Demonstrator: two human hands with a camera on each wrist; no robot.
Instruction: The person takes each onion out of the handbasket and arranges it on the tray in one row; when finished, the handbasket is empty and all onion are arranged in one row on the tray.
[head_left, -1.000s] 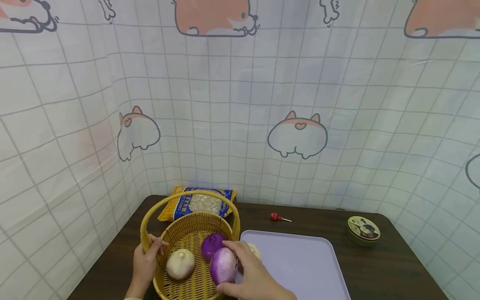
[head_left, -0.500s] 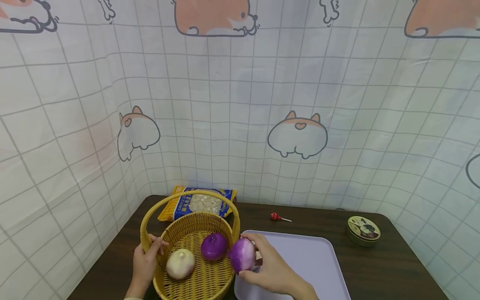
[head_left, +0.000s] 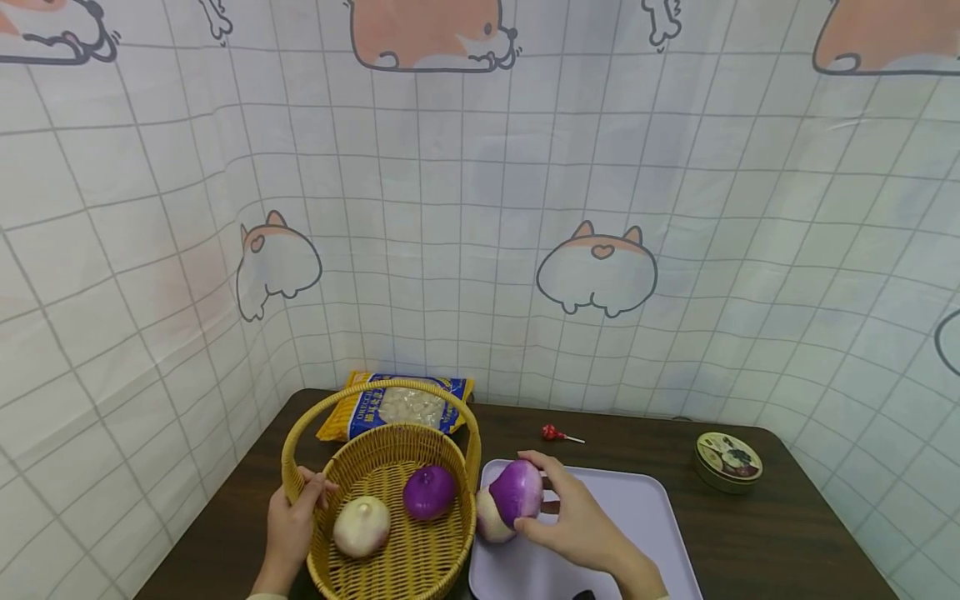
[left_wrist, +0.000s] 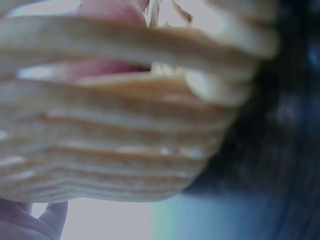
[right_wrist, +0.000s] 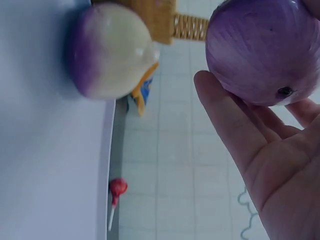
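My left hand [head_left: 292, 521] grips the yellow wicker basket [head_left: 397, 440] at its left side, where the arched handle meets the rim. Inside the basket lie a whitish onion [head_left: 362, 527] and a deep purple onion [head_left: 430, 492]. In the right wrist view my right hand [right_wrist: 280, 165] holds a purple-and-white onion [right_wrist: 260, 50] between thumb and fingers. Seen from the head, that onion is over the lilac tray [head_left: 622, 525] and partly covers a white onion with a purple end [head_left: 491, 521], which sits at the tray's left side. Basket weave [left_wrist: 115, 130] fills much of the left wrist view, blurred.
Behind the basket lies a yellow and blue pasta bag [head_left: 408, 407]. A red lollipop [head_left: 551, 433] is beyond the tray, and a round tin [head_left: 727, 461] stands at the right on the dark table [head_left: 780, 533]. A grid-patterned curtain [head_left: 450, 333] hangs behind.
My right hand has carried the purple-and-white onion out of the basket, rightwards over the rim to above the tray. The left hand and basket have stayed in place.
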